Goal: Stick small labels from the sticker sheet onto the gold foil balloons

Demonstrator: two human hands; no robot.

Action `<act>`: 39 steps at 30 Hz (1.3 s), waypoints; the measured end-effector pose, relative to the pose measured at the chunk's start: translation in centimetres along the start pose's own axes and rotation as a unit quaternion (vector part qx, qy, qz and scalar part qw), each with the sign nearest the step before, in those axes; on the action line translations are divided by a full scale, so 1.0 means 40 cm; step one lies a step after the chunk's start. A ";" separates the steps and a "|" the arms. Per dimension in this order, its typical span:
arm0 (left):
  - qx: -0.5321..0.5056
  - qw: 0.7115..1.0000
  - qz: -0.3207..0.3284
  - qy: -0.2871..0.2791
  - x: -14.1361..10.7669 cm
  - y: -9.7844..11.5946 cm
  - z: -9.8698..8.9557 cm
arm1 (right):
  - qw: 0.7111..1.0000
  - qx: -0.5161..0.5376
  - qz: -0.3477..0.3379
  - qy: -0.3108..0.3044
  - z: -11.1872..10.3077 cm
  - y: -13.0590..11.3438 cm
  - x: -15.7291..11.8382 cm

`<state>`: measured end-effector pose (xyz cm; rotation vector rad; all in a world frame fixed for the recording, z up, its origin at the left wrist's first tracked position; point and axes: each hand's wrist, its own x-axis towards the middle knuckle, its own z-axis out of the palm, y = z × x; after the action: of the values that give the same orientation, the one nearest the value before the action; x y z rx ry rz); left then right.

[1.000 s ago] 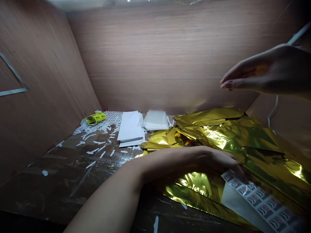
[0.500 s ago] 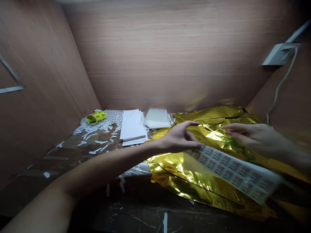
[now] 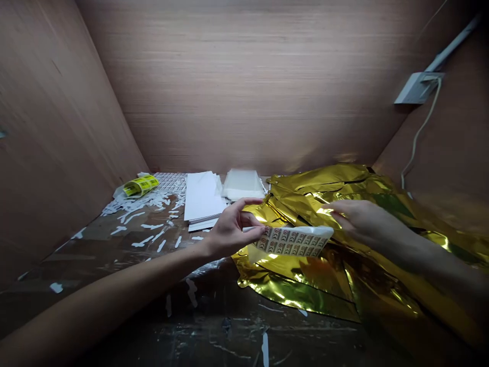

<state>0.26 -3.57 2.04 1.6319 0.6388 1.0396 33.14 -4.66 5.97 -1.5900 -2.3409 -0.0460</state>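
My left hand (image 3: 233, 228) pinches the left end of a strip of printed stickers (image 3: 292, 240) between thumb and fingers. Rows of small marks cover the sheet, which hangs above a pile of flat gold foil balloons (image 3: 301, 280). Over the same pile, my right hand (image 3: 359, 219) has its thumb and fingertips drawn together, just beyond the sheet's right end. Whatever may be between those fingertips is too small to make out.
A white paper stack (image 3: 204, 196) and a stack of clear plastic sleeves (image 3: 243, 184) lie against the back panel. A yellow sticker roll (image 3: 140, 185) sits at left among white scraps (image 3: 133, 216). A socket box (image 3: 419, 87) with a cord hangs at right.
The sticker strip has swung up and now faces me more squarely. Both hands appear further left as the view has shifted, and the right hand has come closer to the foil.
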 end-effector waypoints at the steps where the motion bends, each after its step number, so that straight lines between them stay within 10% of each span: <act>1: 0.004 1.000 0.006 0.009 -0.001 -0.002 0.003 | 0.998 0.010 0.004 0.064 -0.011 -0.034 0.002; 8: 0.040 0.997 0.032 0.052 -0.007 -0.018 -0.003 | 0.973 0.186 -0.132 0.032 0.100 -0.225 0.031; 15: 0.237 0.967 0.010 -0.091 0.021 0.013 -0.037 | 0.972 0.198 -0.119 -0.035 0.165 -0.229 0.032; 28: 0.080 0.996 -0.018 0.045 0.065 -0.020 -0.111 | 0.960 0.214 -0.007 -0.179 0.168 -0.219 0.025; 39: 0.243 0.967 -0.028 -0.066 0.097 -0.114 -0.188 | 0.975 0.141 -0.031 -0.168 0.220 -0.222 -0.009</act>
<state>-4.00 4.64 -0.50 2.0725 0.8932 0.7575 23.12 -6.66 -1.20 -1.4747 -2.5024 0.5594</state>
